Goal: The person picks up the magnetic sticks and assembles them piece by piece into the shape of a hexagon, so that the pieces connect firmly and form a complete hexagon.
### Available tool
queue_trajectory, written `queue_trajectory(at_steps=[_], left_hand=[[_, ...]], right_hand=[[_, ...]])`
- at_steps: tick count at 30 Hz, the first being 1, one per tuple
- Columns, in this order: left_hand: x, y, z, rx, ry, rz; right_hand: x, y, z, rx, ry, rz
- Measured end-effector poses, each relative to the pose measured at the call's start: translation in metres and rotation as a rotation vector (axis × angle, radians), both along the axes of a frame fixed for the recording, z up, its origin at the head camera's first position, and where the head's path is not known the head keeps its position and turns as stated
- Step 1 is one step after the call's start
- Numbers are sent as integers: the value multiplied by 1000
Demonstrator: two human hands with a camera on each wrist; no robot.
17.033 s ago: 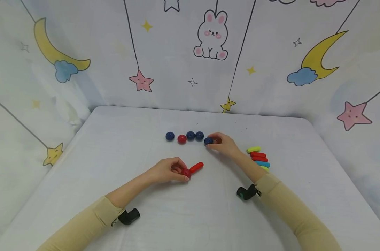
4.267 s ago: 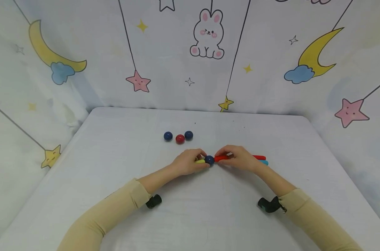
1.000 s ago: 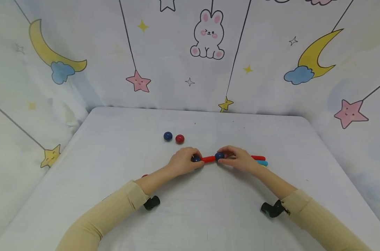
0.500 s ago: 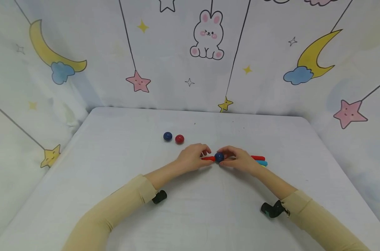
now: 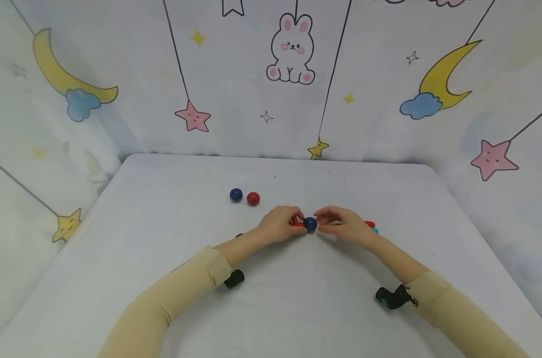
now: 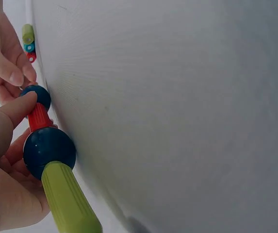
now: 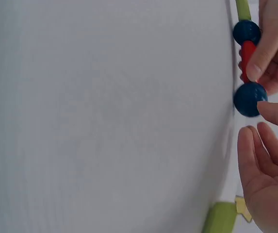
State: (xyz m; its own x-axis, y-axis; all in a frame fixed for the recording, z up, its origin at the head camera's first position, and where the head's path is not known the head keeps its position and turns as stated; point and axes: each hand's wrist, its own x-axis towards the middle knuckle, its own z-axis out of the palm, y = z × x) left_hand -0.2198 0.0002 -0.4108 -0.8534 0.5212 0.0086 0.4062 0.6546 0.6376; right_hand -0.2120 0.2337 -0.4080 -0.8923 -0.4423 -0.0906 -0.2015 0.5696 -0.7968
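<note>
My left hand [image 5: 279, 223] pinches a red ribbed rod [image 6: 39, 115] between thumb and fingers. This rod joins two dark blue balls: the end ball [image 5: 310, 224] towards my right hand, and another ball [image 6: 49, 153] nearer my left wrist. From that second ball a yellow-green rod [image 6: 71, 199] runs on along my left forearm. My right hand [image 5: 344, 226] hovers beside the end ball, fingers loosely bent and spread, with nothing gripped; its thumb [image 7: 274, 114] appears at the ball's edge, and I cannot tell if it touches. My left forearm hides much of the joined chain.
A loose blue ball [image 5: 236, 195] and a red ball [image 5: 253, 199] lie farther back on the white table [image 5: 177, 189]. Past my right hand are a red rod [image 5: 370, 224], a light blue rod [image 5: 375, 230] and a yellow-green rod [image 6: 27, 33], partly hidden.
Over the last second my left hand has shifted right from the nearer blue ball onto the red rod. The right fingers have come off the end ball. Earlier, more balls lay loose at the back.
</note>
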Motion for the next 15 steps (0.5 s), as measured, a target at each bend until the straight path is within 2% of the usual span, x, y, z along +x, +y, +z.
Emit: queue_trajectory(at_steps=[1,6,9,15], left_hand=[[0,0,0,4,0,-2],[1,-1,0,4,-3,2],[2,-2,-1,3,-7,4],[2,-6,-2,12,-9,-5]], right_hand=[[3,0,7,13,20,-12],[-1,24,13,105,138,-50],[-5,47,8,141,198,-59],[1,77,12,186,204,-109]])
